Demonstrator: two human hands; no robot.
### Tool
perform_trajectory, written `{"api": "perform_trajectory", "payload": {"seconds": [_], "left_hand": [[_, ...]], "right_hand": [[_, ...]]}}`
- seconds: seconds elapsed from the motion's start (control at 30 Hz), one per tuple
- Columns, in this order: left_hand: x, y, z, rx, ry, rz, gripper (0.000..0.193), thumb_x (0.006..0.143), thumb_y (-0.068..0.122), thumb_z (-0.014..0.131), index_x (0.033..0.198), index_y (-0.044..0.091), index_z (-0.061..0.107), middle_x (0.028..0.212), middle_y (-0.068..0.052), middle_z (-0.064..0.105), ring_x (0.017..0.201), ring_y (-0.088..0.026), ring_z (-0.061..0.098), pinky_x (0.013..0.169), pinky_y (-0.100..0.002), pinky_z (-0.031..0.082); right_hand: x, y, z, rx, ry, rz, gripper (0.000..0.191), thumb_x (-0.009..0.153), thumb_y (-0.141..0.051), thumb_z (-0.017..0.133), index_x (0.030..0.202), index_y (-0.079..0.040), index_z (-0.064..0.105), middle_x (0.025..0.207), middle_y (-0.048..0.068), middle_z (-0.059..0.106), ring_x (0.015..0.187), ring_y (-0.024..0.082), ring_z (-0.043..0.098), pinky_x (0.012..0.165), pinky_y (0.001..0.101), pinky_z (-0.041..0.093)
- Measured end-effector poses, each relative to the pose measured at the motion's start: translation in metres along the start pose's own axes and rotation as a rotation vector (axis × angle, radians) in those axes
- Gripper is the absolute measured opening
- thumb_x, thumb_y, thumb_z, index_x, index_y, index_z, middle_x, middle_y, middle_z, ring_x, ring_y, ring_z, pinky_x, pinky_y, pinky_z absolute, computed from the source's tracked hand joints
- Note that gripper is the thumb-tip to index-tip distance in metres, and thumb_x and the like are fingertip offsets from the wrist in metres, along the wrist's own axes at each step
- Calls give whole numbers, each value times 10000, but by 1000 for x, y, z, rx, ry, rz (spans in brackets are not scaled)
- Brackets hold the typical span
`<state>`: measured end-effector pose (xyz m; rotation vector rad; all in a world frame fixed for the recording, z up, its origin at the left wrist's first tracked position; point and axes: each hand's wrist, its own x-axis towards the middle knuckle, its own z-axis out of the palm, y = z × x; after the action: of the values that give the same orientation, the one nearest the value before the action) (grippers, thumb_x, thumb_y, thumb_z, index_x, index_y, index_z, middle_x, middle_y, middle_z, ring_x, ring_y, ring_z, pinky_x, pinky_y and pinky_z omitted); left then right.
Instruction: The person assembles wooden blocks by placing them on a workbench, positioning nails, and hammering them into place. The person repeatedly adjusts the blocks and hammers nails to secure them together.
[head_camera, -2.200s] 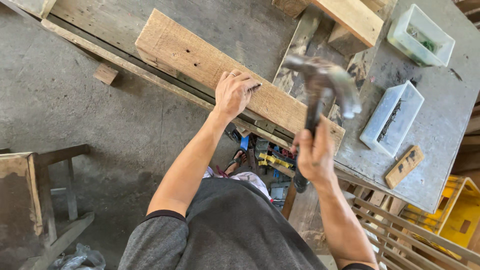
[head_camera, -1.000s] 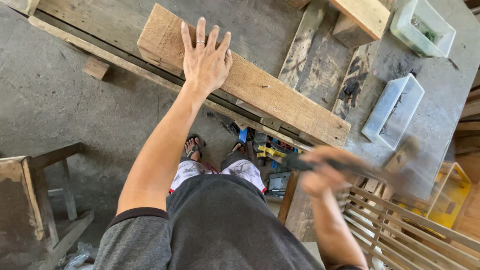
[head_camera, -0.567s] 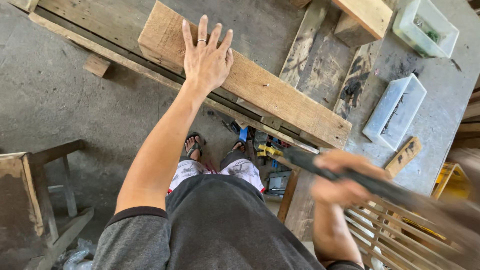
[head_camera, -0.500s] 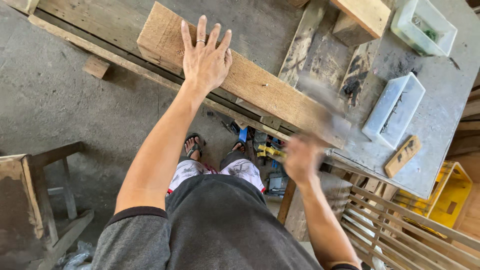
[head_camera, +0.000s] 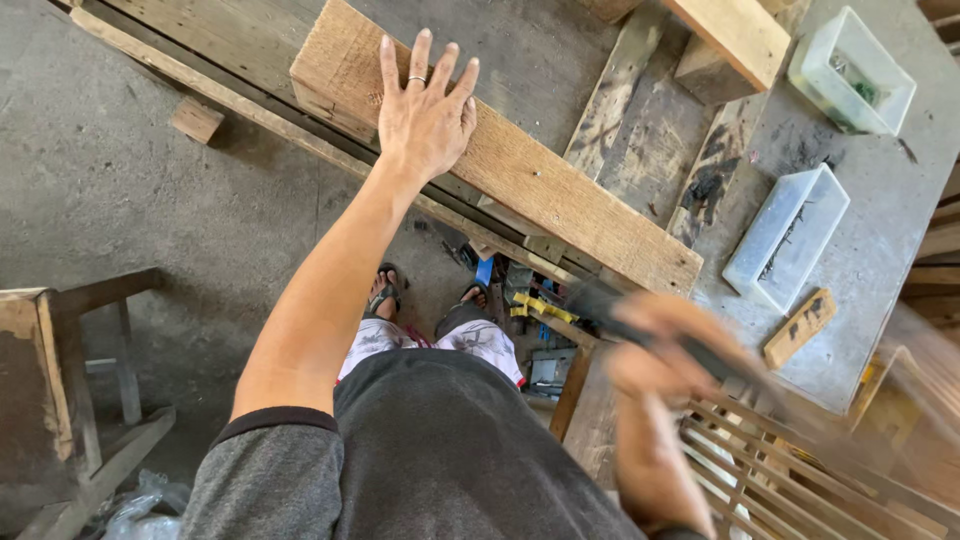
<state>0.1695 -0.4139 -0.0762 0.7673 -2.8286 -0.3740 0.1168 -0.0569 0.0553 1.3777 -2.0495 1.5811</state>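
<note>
**Flat palm on the plank, hammer hand a blur**

Head view: the left hand lies spread and flat on the upper face of a thick wooden plank, fingers apart, grasping nothing, only pressing down. The plank runs diagonally across the grey workbench, its near end close to the bench edge. The right hand is smeared by motion; it is closed around a dark handle, apparently a hammer, whose head I cannot make out in the blur. It sits just off the plank's near end, not touching it.

The plank looks rough-sawn, stiff and fairly heavy; judging by its bulk, it would not flex or slip easily, and a flat palm on the broad face, well away from the near end, seems the safe place to steady it. Splinters along the edges look likely.

On the bench beyond stand two pale plastic trays: one long tray with nails, one small tub farther off. A small wood offcut lies beside the long tray. A wooden stool stands on the concrete floor at the left.
</note>
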Motion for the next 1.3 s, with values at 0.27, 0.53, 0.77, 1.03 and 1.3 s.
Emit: {"api": "perform_trajectory", "payload": {"seconds": [0.27, 0.53, 0.77, 1.03, 1.3], "left_hand": [[-4, 0, -19, 5, -95, 12, 581, 1084, 420, 270, 1623, 212, 329, 1674, -80, 303, 1555, -383, 136, 1208, -675, -44], [-6, 0, -9, -28, -78, 5, 576, 1070, 405, 289, 1614, 217, 321, 1677, -72, 282, 1558, -369, 131, 1199, -673, -46], [-9, 0, -26, -13, -86, -18, 570, 1086, 398, 271, 1627, 221, 308, 1690, -80, 268, 1568, -367, 144, 1218, -666, -30], [-9, -5, -19, 31, -123, 7, 597, 1065, 396, 214, 1623, 204, 301, 1686, -80, 250, 1558, -351, 149, 1202, -667, -19], [-19, 0, -11, -73, 124, 125, 512, 1096, 331, 428, 1555, 145, 560, 1633, -156, 454, 1516, -440, 315, 1205, -694, 29]], "right_hand": [[9, 2, 0, 205, -191, 479, 433, 1106, -465, 516, 1207, -45, 486, 860, 81, 599, 639, 175, 611, 525, 306, 575], [-8, 39, 54, -366, -479, 299, 305, 1110, -289, 522, 1164, 10, 496, 757, 101, 608, 621, 245, 580, 577, 381, 480], [-4, 30, 30, -217, -476, 735, 289, 1094, -320, 468, 1050, -36, 506, 711, 87, 667, 561, 161, 674, 465, 376, 561], [-18, 55, 60, -388, -620, 641, 323, 1039, -295, 566, 1113, 11, 493, 661, 244, 621, 622, 429, 627, 559, 513, 475], [-62, 28, -64, -259, -324, 944, 315, 955, -312, 657, 1110, -41, 698, 682, 54, 672, 595, 162, 600, 519, 358, 469]]}}
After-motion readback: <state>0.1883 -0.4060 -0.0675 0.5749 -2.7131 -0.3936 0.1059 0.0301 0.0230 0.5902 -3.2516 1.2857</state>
